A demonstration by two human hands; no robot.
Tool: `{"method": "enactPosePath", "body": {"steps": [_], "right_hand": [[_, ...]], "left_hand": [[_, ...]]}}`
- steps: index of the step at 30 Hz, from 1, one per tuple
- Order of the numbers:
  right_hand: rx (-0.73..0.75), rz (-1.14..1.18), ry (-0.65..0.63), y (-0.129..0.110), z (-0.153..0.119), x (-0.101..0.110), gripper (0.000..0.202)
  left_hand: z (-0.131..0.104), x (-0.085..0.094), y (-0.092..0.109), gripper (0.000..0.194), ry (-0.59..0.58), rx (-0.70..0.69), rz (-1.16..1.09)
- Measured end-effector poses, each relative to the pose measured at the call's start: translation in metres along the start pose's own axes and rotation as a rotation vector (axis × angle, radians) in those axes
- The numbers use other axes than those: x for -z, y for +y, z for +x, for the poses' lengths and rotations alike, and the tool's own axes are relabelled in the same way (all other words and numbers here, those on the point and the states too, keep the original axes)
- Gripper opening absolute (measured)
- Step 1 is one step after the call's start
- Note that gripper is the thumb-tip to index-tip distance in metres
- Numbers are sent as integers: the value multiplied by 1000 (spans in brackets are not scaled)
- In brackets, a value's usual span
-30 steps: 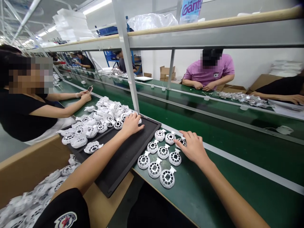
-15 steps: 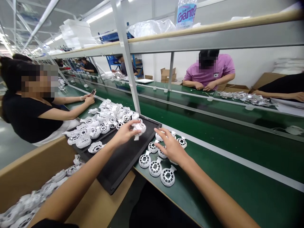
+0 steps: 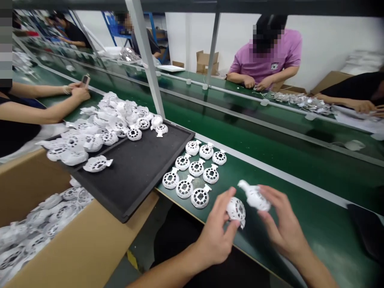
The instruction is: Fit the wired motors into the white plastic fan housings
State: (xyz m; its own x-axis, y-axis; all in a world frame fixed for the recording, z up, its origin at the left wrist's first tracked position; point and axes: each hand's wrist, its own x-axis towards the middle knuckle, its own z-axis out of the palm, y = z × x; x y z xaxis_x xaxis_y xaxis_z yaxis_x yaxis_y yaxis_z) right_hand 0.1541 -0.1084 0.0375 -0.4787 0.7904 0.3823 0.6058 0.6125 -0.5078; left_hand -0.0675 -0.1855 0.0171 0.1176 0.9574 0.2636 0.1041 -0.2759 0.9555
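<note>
My left hand (image 3: 218,232) grips a round white plastic cover (image 3: 236,210), which has slots round a square hole and a small tab. Pinched by the edge in my right hand (image 3: 283,224) is a second white plastic cover (image 3: 258,199), tilted with its tab to the upper left. The two covers are held apart above the front of the green bench (image 3: 318,224). To the left, several like covers (image 3: 196,168) lie in three rows on the bench. Beyond them a black tray (image 3: 129,172) carries a heap of white covers (image 3: 111,114).
A cardboard box (image 3: 99,236) with more white covers stands at lower left. A metal post (image 3: 147,60) rises behind the tray. At right lies a dark object (image 3: 364,228). A co-worker's hands (image 3: 79,90) hold a phone at left; a person in pink (image 3: 267,56) works across the bench.
The view has tipped down and shifted right. My left hand has moved from over the tray to the bench with a cover. My right hand, earlier spread over the rows, now holds a cover.
</note>
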Motion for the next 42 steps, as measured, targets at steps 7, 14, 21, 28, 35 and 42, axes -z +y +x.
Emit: {"method": "enactPosePath", "body": {"steps": [7,14,21,28,35,42], "right_hand": [[-503,-560,-50,67,-83,12,71],[-569,-294,-293,71,-85,29,75],[-393,-74,-126,-30,0,-15,67],[-11,-49,-98,-126,80,-108,47],[1,-174,-153,-129,89,-138,46],[-8,-168,-147,-125,87,-143,45]], "left_hand": [[13,-20,-8,49,-373,-227,829],[3,29,20,53,-405,-212,837],[-5,187,21,59,58,-1,1149],[20,239,-2,60,-258,-5,1211],[27,247,-11,63,-350,-46,1120],[26,246,-15,58,-340,-21,1011]]}}
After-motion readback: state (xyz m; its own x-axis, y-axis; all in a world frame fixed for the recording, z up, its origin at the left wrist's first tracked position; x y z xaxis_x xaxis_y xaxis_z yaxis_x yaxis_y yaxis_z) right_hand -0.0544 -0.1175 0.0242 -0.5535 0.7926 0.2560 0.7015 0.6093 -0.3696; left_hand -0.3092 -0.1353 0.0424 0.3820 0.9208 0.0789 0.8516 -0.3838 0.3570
